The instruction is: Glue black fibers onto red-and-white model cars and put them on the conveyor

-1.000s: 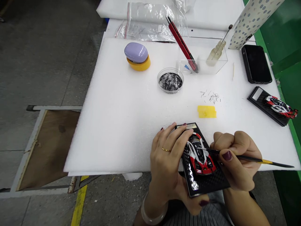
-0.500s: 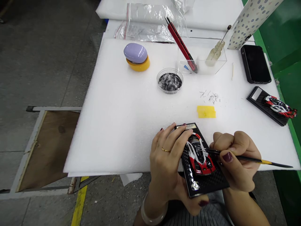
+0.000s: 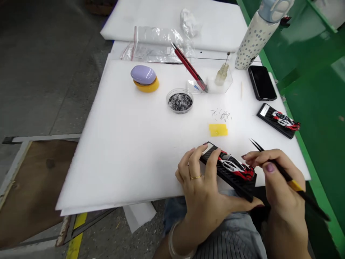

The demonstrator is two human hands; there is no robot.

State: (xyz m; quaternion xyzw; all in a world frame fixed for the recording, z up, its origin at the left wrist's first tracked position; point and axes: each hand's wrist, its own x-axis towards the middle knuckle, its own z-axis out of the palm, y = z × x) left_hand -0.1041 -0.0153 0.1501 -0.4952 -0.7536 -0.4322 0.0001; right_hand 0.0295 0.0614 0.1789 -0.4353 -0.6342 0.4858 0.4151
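A small red, white and black model car (image 3: 235, 166) is seen fixed on a black display base (image 3: 237, 181), tilted up at the near edge of a white foam sheet (image 3: 129, 144). The base is gripped by the left hand (image 3: 205, 187), with the fingers curled over its far end and the thumb under its near side. Black tweezers with a yellow band (image 3: 295, 186) are pinched between thumb and fingers of the right hand (image 3: 277, 180), just right of the car; their tips are raised clear of it.

Just beyond lies a yellow pad (image 3: 218, 130), then loose black pins (image 3: 221, 115) and a clear dish of pins (image 3: 179, 101). A second car on its base (image 3: 280, 120) and a dark phone (image 3: 262, 82) are placed at the right edge.
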